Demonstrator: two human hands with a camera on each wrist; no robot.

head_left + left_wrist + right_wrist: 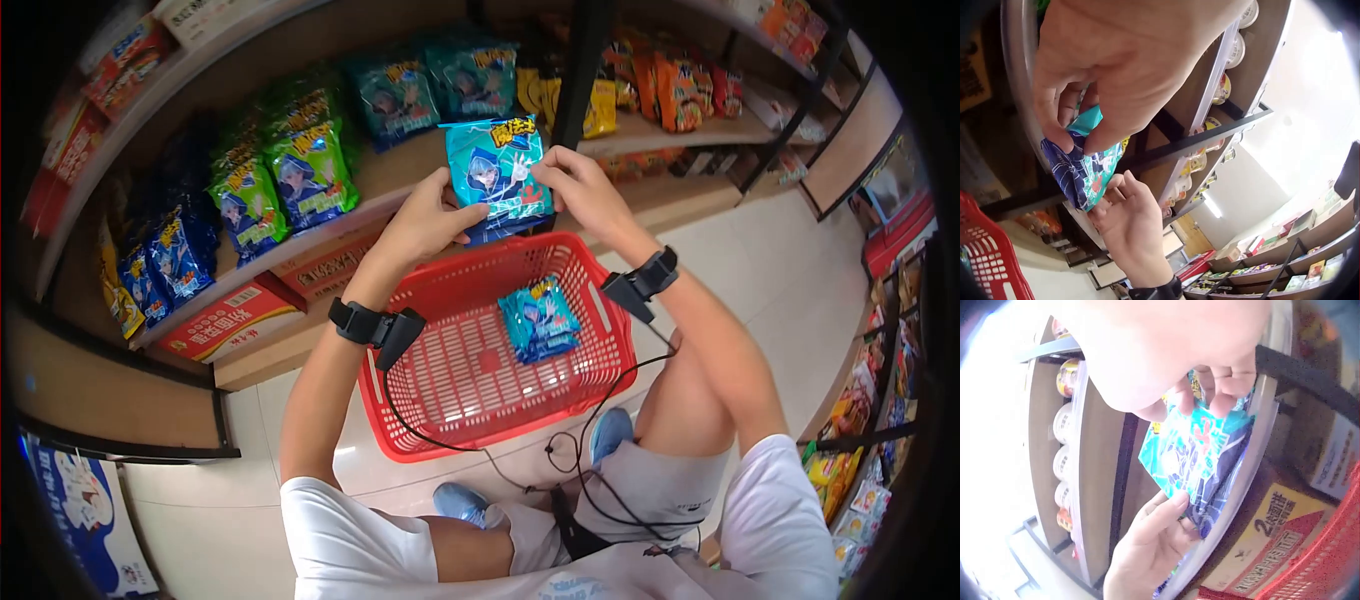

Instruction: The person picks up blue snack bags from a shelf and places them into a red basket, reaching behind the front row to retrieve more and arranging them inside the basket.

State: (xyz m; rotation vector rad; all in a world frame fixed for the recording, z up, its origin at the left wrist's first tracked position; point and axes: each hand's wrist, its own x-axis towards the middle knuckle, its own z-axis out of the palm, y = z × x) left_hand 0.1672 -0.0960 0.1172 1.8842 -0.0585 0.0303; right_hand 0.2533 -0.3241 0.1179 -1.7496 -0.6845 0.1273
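Observation:
A teal and blue snack bag (pixel 497 185) with a hooded cartoon figure is held up between both hands, just beyond the far rim of a red basket (pixel 490 445). My left hand (pixel 425 215) pinches its left side near the bottom, thumb across the front. On the right edge, my right hand (pixel 585 190) pinches the bag between thumb and fingers. The left wrist view shows the bag's dark blue lower end (pixel 1067 164) at the thumb. Inside the basket, toward its right side, lie similar teal bags (pixel 540 318), partly overlapping.
Teal bags (pixel 392 100), green bags (pixel 308 175) and blue bags (pixel 180 258) stand on the shelf ahead. Orange bags (pixel 683 92) sit further right. A red carton (pixel 228 322) is under the shelf. Black cables (pixel 590 470) run from the wrist cameras over the basket's near rim.

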